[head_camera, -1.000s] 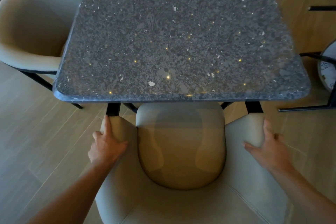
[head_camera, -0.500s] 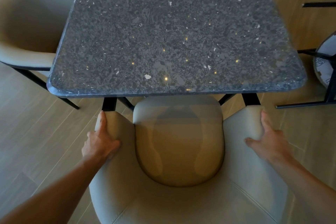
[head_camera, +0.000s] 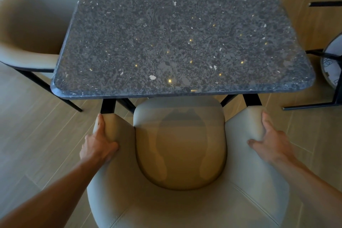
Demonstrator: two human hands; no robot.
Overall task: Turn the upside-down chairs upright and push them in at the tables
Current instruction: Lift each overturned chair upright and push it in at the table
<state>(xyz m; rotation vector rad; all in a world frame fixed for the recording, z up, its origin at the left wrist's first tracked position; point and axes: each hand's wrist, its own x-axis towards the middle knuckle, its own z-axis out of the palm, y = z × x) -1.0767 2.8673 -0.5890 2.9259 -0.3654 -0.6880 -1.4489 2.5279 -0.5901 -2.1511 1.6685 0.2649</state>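
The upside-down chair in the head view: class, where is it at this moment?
The upside-down chair lies at the far right edge of the head view, beside the right side of the dark stone table, its black legs sticking out sideways over the wooden floor.

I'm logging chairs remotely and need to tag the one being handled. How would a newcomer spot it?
Find the dark speckled table. The handled chair sits upright at its near edge, seat front just under the tabletop. Unlike the beige chair on the left side, it has the left hand and right hand on its armrests.

Beige chair [head_camera: 181, 153], speckled dark-grey table [head_camera: 175, 33]
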